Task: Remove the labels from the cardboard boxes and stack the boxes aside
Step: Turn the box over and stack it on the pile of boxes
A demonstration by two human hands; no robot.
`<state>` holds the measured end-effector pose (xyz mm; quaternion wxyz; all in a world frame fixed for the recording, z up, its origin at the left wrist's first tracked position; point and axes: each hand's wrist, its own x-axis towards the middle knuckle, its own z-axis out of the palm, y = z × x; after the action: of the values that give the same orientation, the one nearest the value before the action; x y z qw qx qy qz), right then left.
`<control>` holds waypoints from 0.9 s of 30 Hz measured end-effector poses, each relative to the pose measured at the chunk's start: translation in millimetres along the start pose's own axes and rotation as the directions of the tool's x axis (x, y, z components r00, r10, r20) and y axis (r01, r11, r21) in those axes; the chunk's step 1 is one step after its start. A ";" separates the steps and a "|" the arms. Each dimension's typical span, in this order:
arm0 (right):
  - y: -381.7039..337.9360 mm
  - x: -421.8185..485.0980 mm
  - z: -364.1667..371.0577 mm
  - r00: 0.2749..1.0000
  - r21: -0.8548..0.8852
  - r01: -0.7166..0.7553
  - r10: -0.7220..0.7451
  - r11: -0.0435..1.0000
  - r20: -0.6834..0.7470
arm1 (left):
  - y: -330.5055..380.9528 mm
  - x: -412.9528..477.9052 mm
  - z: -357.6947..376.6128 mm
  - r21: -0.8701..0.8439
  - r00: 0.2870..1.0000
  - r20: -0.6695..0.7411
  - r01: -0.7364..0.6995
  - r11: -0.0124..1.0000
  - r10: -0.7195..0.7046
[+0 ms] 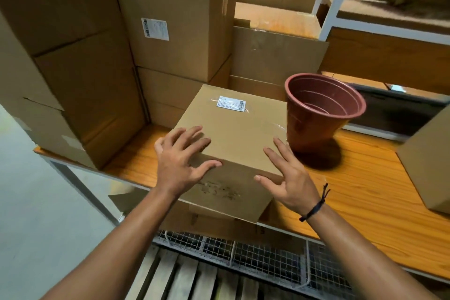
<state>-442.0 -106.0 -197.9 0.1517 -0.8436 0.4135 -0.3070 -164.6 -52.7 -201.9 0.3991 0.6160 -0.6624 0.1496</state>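
At the centre of the frame a cardboard box [233, 129] sits on the wooden shelf [365, 178], its near end hanging over the shelf's front edge. Bare board lies open to its lower left and lower right. At the left, stacked cartons [73, 56] wall it in, more cartons close the back, and a brown plastic pot [321, 114] stands just beside its right edge.

The box is plain brown and closed, with scuffed print on its near face. A small white label [231, 103] lies under clear tape on the far part of its top, its barcode at the right end. The box's long axis runs from lower centre toward upper centre, turned a little clockwise.

The left hand [181, 165] rests on the near left top corner, fingers spread and relaxed, grasping nothing. The right hand [289, 178] is likewise loose with straight fingers at the near right corner, probably touching the edge.
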 end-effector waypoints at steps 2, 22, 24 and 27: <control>3.5 -1.1 -10.0 0.999 -0.008 0.037 -0.036 0.999 0.033 | -2.1 5.0 -6.7 -0.077 0.998 0.014 0.067 0.995 -0.066; 42.5 23.4 -79.1 0.911 0.187 -0.395 0.357 0.899 0.208 | 33.4 58.8 -19.4 -0.397 0.555 0.813 0.749 0.530 -0.175; 49.2 9.4 -100.0 0.894 0.203 -0.434 0.392 0.878 0.217 | 50.0 58.8 -9.6 -0.396 0.556 0.819 0.729 0.558 -0.144; 59.0 -8.0 -120.1 0.859 0.204 -0.497 0.446 0.843 0.250 | 71.4 59.7 2.7 -0.374 0.566 0.818 0.662 0.649 -0.105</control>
<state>-558.8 -136.0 -139.2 0.3720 -0.7135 0.5479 -0.2288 -227.7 -82.2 -140.0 0.3074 0.5796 -0.6064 -0.4493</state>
